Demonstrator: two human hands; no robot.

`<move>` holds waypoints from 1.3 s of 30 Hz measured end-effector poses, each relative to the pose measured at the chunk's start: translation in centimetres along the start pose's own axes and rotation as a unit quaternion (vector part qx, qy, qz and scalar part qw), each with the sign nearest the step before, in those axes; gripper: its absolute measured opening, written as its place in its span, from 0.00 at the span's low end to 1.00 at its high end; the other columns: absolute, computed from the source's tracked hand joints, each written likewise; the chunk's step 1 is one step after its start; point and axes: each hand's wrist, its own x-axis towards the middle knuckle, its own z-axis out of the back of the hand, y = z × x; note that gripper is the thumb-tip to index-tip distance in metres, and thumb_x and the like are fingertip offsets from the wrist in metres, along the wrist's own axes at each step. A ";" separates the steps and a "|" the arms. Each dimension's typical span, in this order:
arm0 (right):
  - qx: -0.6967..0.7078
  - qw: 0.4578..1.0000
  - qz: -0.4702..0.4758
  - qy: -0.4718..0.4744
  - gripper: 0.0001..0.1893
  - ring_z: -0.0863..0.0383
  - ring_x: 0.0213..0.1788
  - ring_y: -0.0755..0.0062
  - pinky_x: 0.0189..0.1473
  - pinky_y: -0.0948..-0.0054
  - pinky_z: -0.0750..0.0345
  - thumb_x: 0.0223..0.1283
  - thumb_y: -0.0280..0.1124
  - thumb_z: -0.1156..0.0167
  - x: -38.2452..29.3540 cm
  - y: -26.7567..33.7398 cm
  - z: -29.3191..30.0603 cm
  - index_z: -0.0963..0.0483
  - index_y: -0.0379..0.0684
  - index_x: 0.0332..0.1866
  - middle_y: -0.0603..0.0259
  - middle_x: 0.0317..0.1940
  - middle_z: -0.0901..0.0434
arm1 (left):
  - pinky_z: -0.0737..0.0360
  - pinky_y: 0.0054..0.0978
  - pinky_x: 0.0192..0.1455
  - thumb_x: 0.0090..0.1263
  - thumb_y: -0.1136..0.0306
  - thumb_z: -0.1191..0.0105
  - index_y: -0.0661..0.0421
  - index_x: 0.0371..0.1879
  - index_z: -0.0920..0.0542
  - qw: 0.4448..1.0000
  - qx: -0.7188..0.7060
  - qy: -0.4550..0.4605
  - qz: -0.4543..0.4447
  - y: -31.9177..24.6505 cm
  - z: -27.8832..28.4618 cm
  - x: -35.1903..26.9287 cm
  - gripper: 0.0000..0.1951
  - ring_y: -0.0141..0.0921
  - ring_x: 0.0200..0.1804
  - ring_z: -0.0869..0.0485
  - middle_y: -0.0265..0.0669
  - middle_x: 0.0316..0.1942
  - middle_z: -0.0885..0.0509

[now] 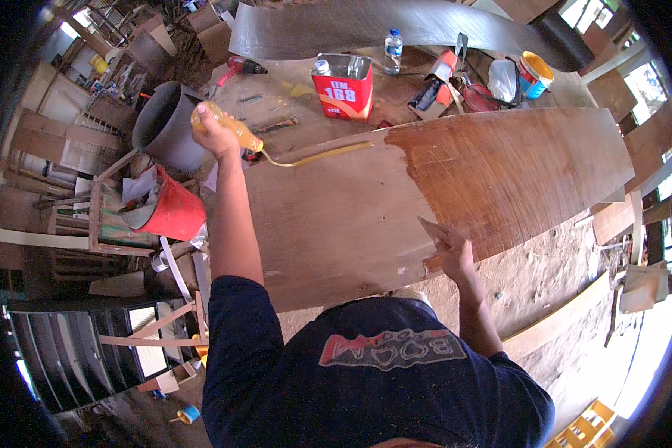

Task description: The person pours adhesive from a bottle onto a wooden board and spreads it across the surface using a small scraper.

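Note:
My left hand (217, 134) grips a plastic bottle (243, 134) of amber liquid, tilted with its mouth down to the right. From the mouth a thin stream runs down into a bead of the liquid (336, 151) along the far side of a wooden panel (330, 218). The panel's right part bears a wet-looking, streaky reddish-brown coat (498, 173) with a ragged left edge. Near that edge, at the panel's near side, my right hand (456, 255) holds a flat, pointed spreader (430, 227); whether its blade touches the wood is unclear.
Behind the panel, a red metal can (343, 89), a water bottle (393, 51), a heat gun or drill (241, 68) and an open paint tub (533, 75) stand or lie on the worktable. A curved dark sheet (369, 31) spans the back. A red bucket (173, 210) is at left.

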 end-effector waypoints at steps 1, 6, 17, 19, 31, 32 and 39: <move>0.032 0.999 0.014 0.004 0.23 0.15 0.61 0.53 0.64 0.63 0.22 0.65 0.18 0.44 -0.1 1.1 -0.7 0.19 0.43 0.65 0.49 0.58 0.15 | 0.17 0.33 0.33 0.75 0.36 0.46 0.58 0.47 0.25 1.000 0.015 -0.007 0.012 0.4 1.9 0.9 0.30 0.34 0.32 0.18 0.40 0.35 0.21; -0.037 0.997 0.064 -0.003 0.29 0.14 0.58 0.51 0.63 0.61 0.20 0.61 0.16 0.49 -0.4 1.8 -4.1 0.19 0.49 0.66 0.46 0.58 0.15 | 0.15 0.34 0.34 0.76 0.42 0.45 0.59 0.45 0.20 0.994 0.069 -0.057 -0.065 0.6 6.7 2.0 0.26 0.35 0.32 0.16 0.40 0.36 0.17; -0.056 0.997 0.048 -0.026 0.26 0.15 0.52 0.42 0.54 0.55 0.18 0.64 0.23 0.45 -3.7 5.5 -7.3 0.21 0.53 0.67 0.45 0.51 0.15 | 0.20 0.44 0.50 0.77 0.44 0.44 0.67 0.44 0.16 0.956 0.249 -0.059 -0.142 5.3 15.5 3.9 0.30 0.45 0.42 0.14 0.50 0.42 0.12; -0.056 0.998 0.003 -0.009 0.26 0.14 0.54 0.44 0.56 0.55 0.18 0.65 0.22 0.45 -4.5 6.8 -7.7 0.21 0.53 0.68 0.46 0.53 0.15 | 0.19 0.43 0.49 0.77 0.44 0.43 0.67 0.44 0.16 0.966 0.222 -0.065 -0.119 5.0 15.9 4.4 0.29 0.44 0.42 0.14 0.49 0.41 0.12; -0.083 0.996 -0.010 -0.034 0.25 0.15 0.57 0.43 0.59 0.55 0.17 0.64 0.27 0.44 -5.9 2.6 -10.7 0.21 0.55 0.67 0.48 0.55 0.15 | 0.13 0.34 0.37 0.78 0.50 0.40 0.63 0.54 0.21 0.997 0.061 0.040 -0.040 8.0 12.6 0.6 0.24 0.37 0.37 0.14 0.44 0.44 0.14; -0.085 0.995 -0.018 -0.040 0.25 0.15 0.57 0.43 0.59 0.55 0.17 0.64 0.27 0.44 -6.2 2.3 -10.4 0.21 0.55 0.67 0.48 0.55 0.15 | 0.12 0.31 0.37 0.78 0.51 0.39 0.62 0.55 0.22 0.999 -0.018 0.018 0.042 7.1 10.4 -1.5 0.24 0.35 0.37 0.13 0.44 0.46 0.15; -0.051 0.998 -0.001 -0.048 0.26 0.15 0.55 0.43 0.57 0.53 0.17 0.63 0.26 0.46 -5.9 4.1 -9.3 0.21 0.54 0.67 0.47 0.54 0.15 | 0.10 0.36 0.50 0.75 0.42 0.38 0.68 0.58 0.27 0.984 -0.088 0.005 0.152 5.0 3.9 -4.9 0.35 0.39 0.46 0.12 0.50 0.49 0.17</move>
